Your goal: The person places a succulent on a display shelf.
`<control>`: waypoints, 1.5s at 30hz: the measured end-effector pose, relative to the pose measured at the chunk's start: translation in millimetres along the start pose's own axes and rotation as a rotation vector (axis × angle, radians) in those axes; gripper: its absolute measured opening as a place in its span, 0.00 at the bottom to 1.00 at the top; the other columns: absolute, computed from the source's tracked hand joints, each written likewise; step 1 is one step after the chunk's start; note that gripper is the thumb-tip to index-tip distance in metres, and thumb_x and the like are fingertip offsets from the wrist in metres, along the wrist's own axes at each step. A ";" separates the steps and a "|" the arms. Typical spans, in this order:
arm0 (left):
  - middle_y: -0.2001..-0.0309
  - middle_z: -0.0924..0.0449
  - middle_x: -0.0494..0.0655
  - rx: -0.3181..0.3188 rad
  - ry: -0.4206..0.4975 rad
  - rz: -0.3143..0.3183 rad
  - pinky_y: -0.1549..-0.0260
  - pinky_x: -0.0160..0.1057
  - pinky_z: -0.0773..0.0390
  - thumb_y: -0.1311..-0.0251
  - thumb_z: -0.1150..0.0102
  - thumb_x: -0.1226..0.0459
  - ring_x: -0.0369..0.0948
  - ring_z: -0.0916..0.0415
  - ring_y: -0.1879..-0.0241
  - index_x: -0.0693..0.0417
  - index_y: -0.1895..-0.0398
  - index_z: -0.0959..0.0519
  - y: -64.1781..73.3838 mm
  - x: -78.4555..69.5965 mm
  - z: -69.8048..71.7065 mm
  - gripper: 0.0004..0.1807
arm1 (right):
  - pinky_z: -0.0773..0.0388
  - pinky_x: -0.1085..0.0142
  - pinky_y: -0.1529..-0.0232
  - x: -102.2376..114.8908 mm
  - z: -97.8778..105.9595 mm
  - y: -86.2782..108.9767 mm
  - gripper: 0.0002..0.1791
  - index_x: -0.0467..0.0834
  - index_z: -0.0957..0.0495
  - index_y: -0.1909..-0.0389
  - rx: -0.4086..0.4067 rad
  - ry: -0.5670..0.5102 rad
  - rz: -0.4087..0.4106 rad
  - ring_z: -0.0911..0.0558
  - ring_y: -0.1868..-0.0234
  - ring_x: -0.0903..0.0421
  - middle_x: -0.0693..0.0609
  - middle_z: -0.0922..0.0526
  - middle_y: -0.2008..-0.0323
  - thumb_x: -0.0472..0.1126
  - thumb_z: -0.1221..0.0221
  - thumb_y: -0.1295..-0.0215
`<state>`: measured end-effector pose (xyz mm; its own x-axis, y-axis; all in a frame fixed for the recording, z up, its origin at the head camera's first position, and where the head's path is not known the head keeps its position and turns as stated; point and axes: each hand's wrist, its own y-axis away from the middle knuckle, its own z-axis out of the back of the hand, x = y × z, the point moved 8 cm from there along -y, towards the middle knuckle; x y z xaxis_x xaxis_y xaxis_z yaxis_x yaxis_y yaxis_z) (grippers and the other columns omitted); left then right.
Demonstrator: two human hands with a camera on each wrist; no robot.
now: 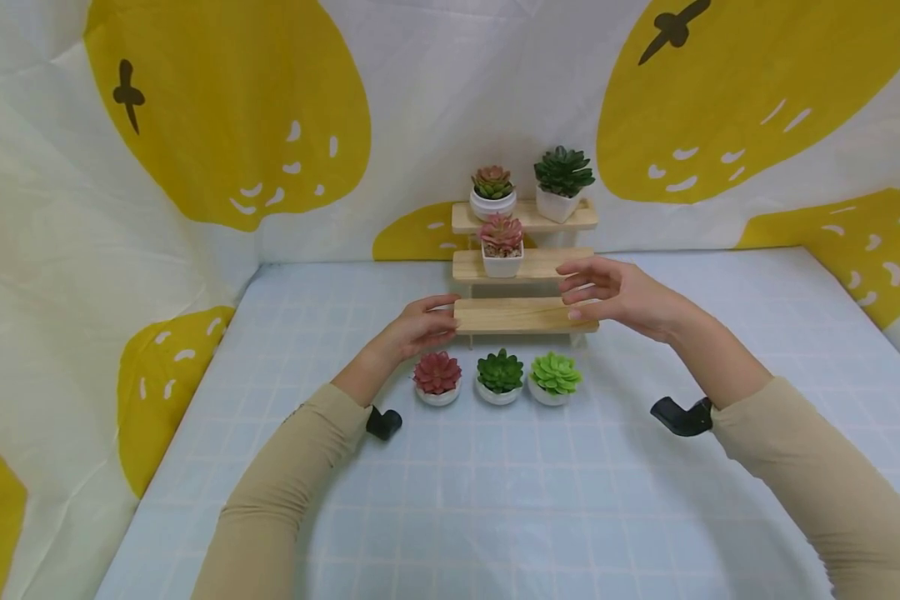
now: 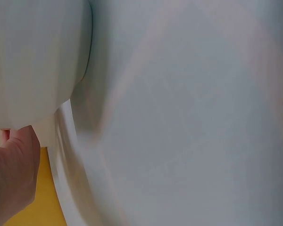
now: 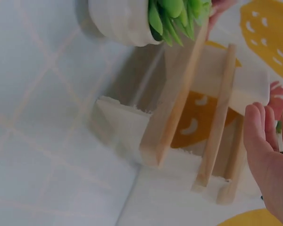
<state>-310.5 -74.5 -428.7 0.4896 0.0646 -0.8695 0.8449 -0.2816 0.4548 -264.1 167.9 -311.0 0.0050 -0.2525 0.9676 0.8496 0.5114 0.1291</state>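
Observation:
A three-tier wooden stand (image 1: 525, 316) is at the back of the table. My left hand (image 1: 418, 327) is at the left end of its lowest shelf, fingertips at the wood; whether they press on it I cannot tell. My right hand (image 1: 621, 293), fingers loosely extended and holding nothing, is by the right end of the shelves. A pink succulent (image 1: 502, 237) in a square white pot sits on the middle shelf. On the top shelf are a reddish-green succulent (image 1: 492, 183) and a dark green succulent (image 1: 564, 173). In the right wrist view, my right hand (image 3: 269, 150) appears apart from the shelves.
In front of the stand, a dark red succulent (image 1: 437, 375), a green succulent (image 1: 500, 373) and a light green succulent (image 1: 555, 376) stand in a row in round white pots. Behind the stand hangs a white cloth (image 1: 450, 92) with yellow fruit shapes.

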 end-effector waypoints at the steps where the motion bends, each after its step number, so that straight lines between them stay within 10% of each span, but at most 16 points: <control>1: 0.39 0.34 0.56 -0.002 0.000 0.001 0.71 0.29 0.21 0.41 0.47 0.77 0.38 0.26 0.64 0.53 0.34 0.34 -0.1 0.0 0.4 0.30 | 0.25 0.66 0.52 -2.5 0.3 1.7 0.34 0.35 0.42 0.35 0.003 0.005 -0.003 0.29 0.44 0.47 0.44 0.31 0.45 0.32 0.39 0.41; 20: 0.38 0.34 0.57 0.005 0.005 0.000 0.71 0.29 0.21 0.41 0.48 0.77 0.38 0.26 0.64 0.54 0.34 0.35 0.0 0.5 1.0 0.30 | 0.25 0.62 0.51 -51.9 -13.1 24.5 0.37 0.32 0.43 0.35 0.104 0.071 -0.027 0.32 0.41 0.41 0.32 0.39 0.38 0.30 0.38 0.44; 29: 0.37 0.36 0.57 0.014 -0.001 -0.005 0.70 0.30 0.21 0.41 0.48 0.77 0.38 0.26 0.64 0.54 0.33 0.35 1.0 0.0 0.2 0.30 | 0.37 0.45 0.41 -72.2 -37.4 25.6 0.45 0.36 0.47 0.32 0.231 0.158 -0.037 0.40 0.38 0.37 0.37 0.41 0.36 0.34 0.34 0.48; 45: 0.38 0.35 0.56 0.004 -0.007 0.001 0.69 0.30 0.21 0.41 0.47 0.76 0.38 0.26 0.64 0.53 0.34 0.35 2.7 -1.2 -0.3 0.30 | 0.24 0.63 0.53 -81.2 -54.4 14.0 0.39 0.37 0.36 0.39 0.162 0.292 0.006 0.29 0.47 0.45 0.37 0.34 0.42 0.34 0.30 0.53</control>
<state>-308.7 -75.1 -426.3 0.4886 0.0581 -0.8706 0.8437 -0.2858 0.4544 -223.8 150.9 -399.5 0.1806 -0.4620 0.8683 0.7541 0.6318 0.1793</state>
